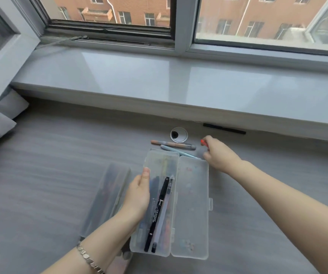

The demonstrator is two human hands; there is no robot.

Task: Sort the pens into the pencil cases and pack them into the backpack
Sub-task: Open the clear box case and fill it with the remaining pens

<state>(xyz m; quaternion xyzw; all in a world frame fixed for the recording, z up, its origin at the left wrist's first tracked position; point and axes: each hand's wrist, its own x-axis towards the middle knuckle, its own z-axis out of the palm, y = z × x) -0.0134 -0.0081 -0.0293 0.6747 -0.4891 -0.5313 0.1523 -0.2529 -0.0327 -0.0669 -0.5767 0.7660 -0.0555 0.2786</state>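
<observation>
Head view. A: Positions of the task's things are to be logged.
B: An open pencil case point(162, 151) is laid on the grey bench point(50, 175), with the tray at left and the lid point(192, 204) folded flat to the right. A black pen point(156, 214) and a clear pen point(164, 208) are seen side by side in the tray, touching. Other items beneath them are blurred by the plastic. A second pencil case point(107, 194), closed, is set just left of the first and is partly covered by the left forearm.
A: Left grip?
B: The left grip point(138, 194) is clamped on the tray's left wall, with the thumb laid over the rim; the fingers are hidden. A metal bracelet point(89, 260) is worn at that wrist.
A: Right grip?
B: The right grip point(217, 153) is seen past the lid's far right corner, fingers curled round a red-ended pen point(203, 142). Only the red end is shown.
A: Loose pens?
B: Two are noted on the bench just beyond the case: an orange pen point(171, 144) farther off and a pale blue pen point(177, 152) nearer, its right end close to the right grip. A round cable grommet point(179, 134) is set in the bench behind them, below the window sill point(159, 84).
</observation>
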